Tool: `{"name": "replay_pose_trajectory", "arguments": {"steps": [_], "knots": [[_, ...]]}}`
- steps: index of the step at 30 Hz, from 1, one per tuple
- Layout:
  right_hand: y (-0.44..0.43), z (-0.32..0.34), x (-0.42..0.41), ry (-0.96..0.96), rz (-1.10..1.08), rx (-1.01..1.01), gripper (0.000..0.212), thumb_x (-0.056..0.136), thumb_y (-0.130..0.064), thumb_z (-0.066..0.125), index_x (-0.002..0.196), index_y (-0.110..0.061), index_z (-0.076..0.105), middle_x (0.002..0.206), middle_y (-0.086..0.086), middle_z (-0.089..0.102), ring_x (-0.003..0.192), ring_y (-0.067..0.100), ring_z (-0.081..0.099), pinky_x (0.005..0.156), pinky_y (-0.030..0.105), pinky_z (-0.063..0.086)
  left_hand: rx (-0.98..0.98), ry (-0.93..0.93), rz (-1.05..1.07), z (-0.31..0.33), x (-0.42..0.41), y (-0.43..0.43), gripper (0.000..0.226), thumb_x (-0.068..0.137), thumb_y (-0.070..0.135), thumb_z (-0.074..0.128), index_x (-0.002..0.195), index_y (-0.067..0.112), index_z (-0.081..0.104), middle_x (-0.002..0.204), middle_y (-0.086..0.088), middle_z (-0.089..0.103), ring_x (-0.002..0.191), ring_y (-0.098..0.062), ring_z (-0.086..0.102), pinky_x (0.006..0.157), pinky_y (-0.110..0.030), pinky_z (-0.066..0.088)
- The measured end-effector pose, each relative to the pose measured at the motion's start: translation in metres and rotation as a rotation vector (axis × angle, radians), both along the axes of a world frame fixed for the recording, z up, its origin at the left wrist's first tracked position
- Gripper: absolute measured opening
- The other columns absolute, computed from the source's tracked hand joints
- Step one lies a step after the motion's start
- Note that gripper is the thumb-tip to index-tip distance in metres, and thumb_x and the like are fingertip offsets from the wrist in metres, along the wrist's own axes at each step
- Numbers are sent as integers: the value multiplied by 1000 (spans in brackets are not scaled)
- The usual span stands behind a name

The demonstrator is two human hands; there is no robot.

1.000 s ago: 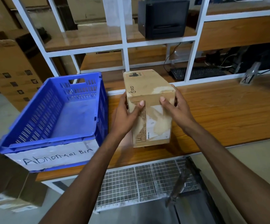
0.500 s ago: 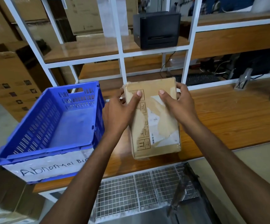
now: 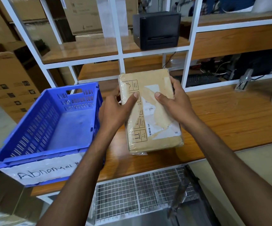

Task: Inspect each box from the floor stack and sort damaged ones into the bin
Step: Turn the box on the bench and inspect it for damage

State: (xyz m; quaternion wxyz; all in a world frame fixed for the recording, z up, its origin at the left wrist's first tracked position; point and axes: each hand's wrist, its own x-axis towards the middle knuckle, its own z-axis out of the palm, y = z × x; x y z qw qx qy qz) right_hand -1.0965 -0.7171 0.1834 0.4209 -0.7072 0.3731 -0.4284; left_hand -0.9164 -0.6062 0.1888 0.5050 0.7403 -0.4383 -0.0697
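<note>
Head view: you've tipped the box [image 3: 150,111] back since a second ago; its torn-label face is now toward you. Left hand [image 3: 114,111] and right hand [image 3: 176,103] hold it over the desk [image 3: 229,119] beside the bin [image 3: 34,154], fingers clamped on its sides. Looks damaged: likely bin it.

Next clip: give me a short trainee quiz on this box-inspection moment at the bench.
1. True or false: the blue slatted plastic crate labelled "Abnormal" already holds a box.
2. What grips the tape-wrapped brown cardboard box? A) left hand only B) both hands C) neither hand
3. Fill in: the black boxy printer sits on a wooden ____.
Key: 1 false, the crate's floor shows bare; 2 B, the left hand and the right hand each grip a side; 3 shelf.
</note>
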Motion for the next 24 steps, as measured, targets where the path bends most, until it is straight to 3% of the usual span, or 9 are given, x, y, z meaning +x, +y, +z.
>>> {"name": "replay_pose_trajectory", "arguments": {"steps": [4,6,9,11,15,18,21,24], "knots": [[-3,4,6,17,-84,-27,68,92,-39,79,150,-31,44,129,-15,65,115,10,66,98,44,57,-24,-46,18,0,-1,-8,50,91,68,67,127,35,68,99,22,72,97,-1,70,79,-30,57],[-2,6,11,58,-131,-54,67,92,-49,76,148,-30,44,125,-15,64,112,11,66,94,40,57,-52,39,-29,1,0,-13,59,92,58,72,140,27,56,115,19,67,107,-2,66,84,-26,55],[-1,7,10,110,-145,-45,67,91,-59,73,145,-32,44,128,-12,66,111,14,68,93,42,58,-63,199,-116,0,4,-15,64,91,46,79,141,24,46,132,11,65,115,-1,64,97,-35,59],[-2,8,3,75,-54,35,69,91,-48,77,149,-37,42,132,-12,65,111,13,68,94,45,60,-40,237,-161,-1,6,-11,63,93,39,80,143,26,44,132,12,64,113,5,62,90,-27,58],[1,2,-11,33,183,182,92,92,-18,78,160,-47,24,131,-25,58,114,6,66,88,32,60,29,283,-288,-3,4,-1,77,93,24,80,155,33,35,121,23,61,98,7,69,70,-14,57],[0,-4,-11,7,192,214,102,90,-21,82,164,-46,16,134,-27,58,117,5,65,98,38,58,5,284,-295,-3,0,2,73,93,22,80,155,30,40,124,20,65,96,13,69,69,-11,56],[0,-5,-8,4,161,180,100,89,-23,84,164,-43,22,132,-26,61,120,9,65,103,44,56,-34,293,-285,-4,0,2,67,94,18,79,151,27,45,122,19,66,94,15,68,67,-10,55],[-1,-1,-6,61,113,100,93,87,-27,85,161,-39,30,127,-25,61,119,10,63,100,41,56,-47,329,-301,-5,2,1,63,94,18,79,146,33,47,120,20,66,101,6,71,71,-16,59]]}}
